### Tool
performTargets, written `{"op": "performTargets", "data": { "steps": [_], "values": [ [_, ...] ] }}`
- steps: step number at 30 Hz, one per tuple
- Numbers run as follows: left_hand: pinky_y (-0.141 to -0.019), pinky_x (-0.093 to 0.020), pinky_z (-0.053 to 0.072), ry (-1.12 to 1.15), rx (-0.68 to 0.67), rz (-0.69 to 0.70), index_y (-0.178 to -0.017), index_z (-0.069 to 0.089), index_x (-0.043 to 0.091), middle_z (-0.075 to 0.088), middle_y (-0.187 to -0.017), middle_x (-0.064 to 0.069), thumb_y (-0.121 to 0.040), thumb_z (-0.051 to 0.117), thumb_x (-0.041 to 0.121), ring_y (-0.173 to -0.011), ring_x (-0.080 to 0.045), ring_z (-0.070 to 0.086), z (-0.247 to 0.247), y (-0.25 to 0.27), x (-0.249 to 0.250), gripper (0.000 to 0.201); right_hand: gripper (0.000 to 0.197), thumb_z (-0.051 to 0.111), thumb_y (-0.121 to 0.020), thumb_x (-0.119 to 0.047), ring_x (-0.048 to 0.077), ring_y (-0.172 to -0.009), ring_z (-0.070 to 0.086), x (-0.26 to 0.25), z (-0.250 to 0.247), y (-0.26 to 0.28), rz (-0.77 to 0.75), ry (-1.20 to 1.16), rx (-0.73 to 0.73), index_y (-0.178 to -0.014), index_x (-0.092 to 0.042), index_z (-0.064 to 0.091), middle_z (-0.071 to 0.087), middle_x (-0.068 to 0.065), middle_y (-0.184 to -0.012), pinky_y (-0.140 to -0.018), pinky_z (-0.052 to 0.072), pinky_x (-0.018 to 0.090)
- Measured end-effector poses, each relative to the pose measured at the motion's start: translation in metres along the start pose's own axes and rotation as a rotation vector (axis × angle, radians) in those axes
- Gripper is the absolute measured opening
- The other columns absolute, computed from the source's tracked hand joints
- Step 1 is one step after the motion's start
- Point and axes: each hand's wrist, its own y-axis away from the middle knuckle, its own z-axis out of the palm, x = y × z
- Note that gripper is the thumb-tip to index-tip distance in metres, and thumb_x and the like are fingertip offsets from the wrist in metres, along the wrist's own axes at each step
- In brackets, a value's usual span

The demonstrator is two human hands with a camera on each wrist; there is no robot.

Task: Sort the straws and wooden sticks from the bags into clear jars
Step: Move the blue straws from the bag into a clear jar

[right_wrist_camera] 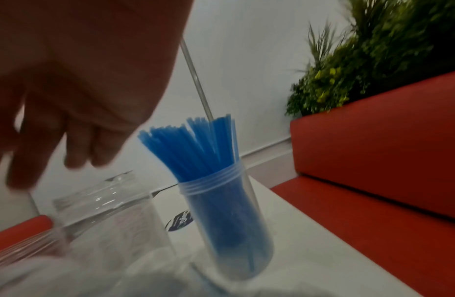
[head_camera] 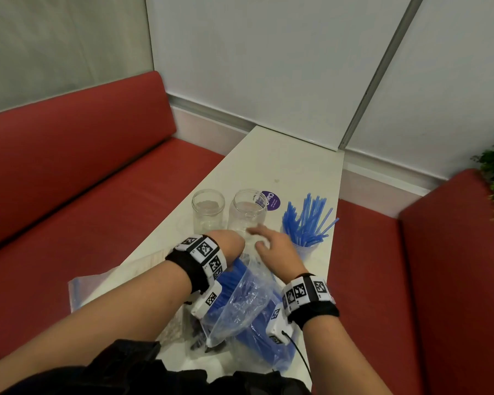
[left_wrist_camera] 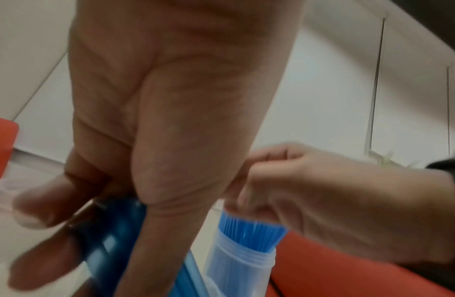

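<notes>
Over the bag (head_camera: 240, 303), left hand (head_camera: 226, 246) clutches straws (left_wrist_camera: 111, 247).

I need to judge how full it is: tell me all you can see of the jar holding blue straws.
The jar with straws is clear plastic, tall and narrow, with a ridged threaded neck and no lid. It stands upright near the table's right edge, right of two empty jars. Thin blue straws pack it and fan out above the rim. Neither hand plainly touches it.

- left hand (head_camera: 228, 245) is bent down at the wrist, fingers (left_wrist_camera: 43, 203) curled tight
- right hand (head_camera: 277, 249) just beside those fingers, loosely spread, palm down
</notes>
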Motion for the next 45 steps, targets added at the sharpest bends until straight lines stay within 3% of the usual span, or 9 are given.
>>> {"op": "performTargets", "data": {
  "steps": [4,12,16,19,25,31,35,39,45],
  "values": [
    [-0.076,-0.033,0.055,-0.01,0.038,0.007,-0.098,0.072,0.01,0.056,-0.063,0.004,-0.086,0.07,0.015,-0.07,-0.019,0.061,-0.004,0.002,-0.001,0.013,0.04,0.065,-0.088,-0.024,0.016,-0.104,0.063,-0.003,0.024,-0.001,0.131,0.167,-0.382,-0.128,-0.024,0.065,0.066,-0.004,-0.128,-0.093,0.048,0.031],
    [-0.063,-0.029,0.049,-0.058,0.065,0.055,-0.097,0.07,0.008,0.058,-0.072,0.0,-0.087,0.071,0.024,-0.071,-0.02,0.06,-0.016,0.02,-0.002,0.019,0.015,0.055,-0.098,-0.04,0.022,-0.154,0.017,0.007,0.057,0.004,0.217,0.265,-0.251,-0.098,-0.026,0.059,0.066,0.005,-0.128,-0.121,-0.01,0.056],
    [-0.052,-0.023,0.043,0.122,0.155,0.136,-0.086,0.071,0.012,0.07,-0.076,-0.002,-0.085,0.069,0.046,-0.066,-0.016,0.064,-0.052,0.04,-0.012,0.034,0.018,0.05,-0.104,-0.029,0.021,-0.112,0.065,-0.01,0.045,0.003,0.112,-0.013,-0.184,-0.11,-0.024,0.066,0.073,0.006,-0.101,-0.121,0.021,0.055],
    [-0.052,-0.027,0.036,0.175,0.405,0.203,-0.074,0.066,0.012,0.063,-0.065,0.0,-0.092,0.047,0.062,-0.056,-0.012,0.055,-0.079,0.054,-0.011,0.057,0.009,0.062,-0.1,-0.021,0.017,-0.068,0.065,-0.03,0.034,0.005,0.124,-0.462,-0.091,-0.093,-0.016,0.064,0.065,0.009,-0.073,-0.093,0.054,0.049],
    [-0.053,-0.029,0.034,0.056,0.735,0.221,-0.058,0.05,0.021,0.051,-0.057,0.005,-0.097,0.037,0.06,-0.057,-0.014,0.051,-0.096,0.067,0.01,0.057,0.024,0.049,-0.093,0.003,0.009,-0.045,0.044,-0.064,0.015,-0.012,0.09,-0.569,0.151,-0.073,-0.009,0.049,0.046,0.0,-0.053,-0.051,0.039,0.029],
    [-0.086,-0.02,0.053,1.295,1.021,0.415,-0.103,0.073,0.015,0.075,-0.098,0.005,-0.1,0.043,0.05,-0.097,-0.004,0.069,-0.098,0.068,0.0,0.046,0.033,0.064,-0.093,-0.022,0.014,-0.046,0.037,-0.08,-0.027,-0.008,-0.041,-0.806,0.288,-0.062,-0.024,0.052,0.041,-0.005,-0.05,-0.048,0.035,0.029],
    [-0.087,-0.037,0.056,1.698,0.516,0.111,-0.104,0.071,-0.001,0.074,-0.099,-0.016,-0.103,0.038,0.047,-0.095,-0.027,0.072,-0.068,0.044,-0.013,0.058,0.04,0.074,-0.09,-0.039,0.017,-0.044,0.038,-0.104,-0.07,-0.013,-0.145,-0.947,0.397,-0.062,-0.026,0.049,0.039,-0.001,-0.051,-0.048,0.041,0.03],
    [-0.088,-0.04,0.057,1.943,-0.081,0.151,-0.112,0.065,-0.005,0.071,-0.11,-0.021,-0.101,0.038,0.054,-0.104,-0.033,0.069,-0.026,0.03,-0.01,0.065,0.04,0.075,-0.09,-0.038,0.016,-0.043,0.038,-0.121,-0.087,-0.016,-0.234,-1.064,0.439,-0.064,-0.023,0.048,0.039,-0.001,-0.051,-0.05,0.042,0.03],
    [-0.054,-0.026,0.059,2.404,-0.204,0.168,-0.085,0.074,-0.004,0.07,-0.082,-0.015,-0.095,0.061,0.034,-0.067,-0.023,0.072,-0.023,0.027,0.007,0.042,0.042,0.074,-0.091,-0.037,0.019,-0.049,0.045,-0.119,-0.07,-0.013,-0.18,-0.966,0.438,-0.062,-0.022,0.046,0.045,0.0,-0.054,-0.057,0.047,0.032]
  ]
}}
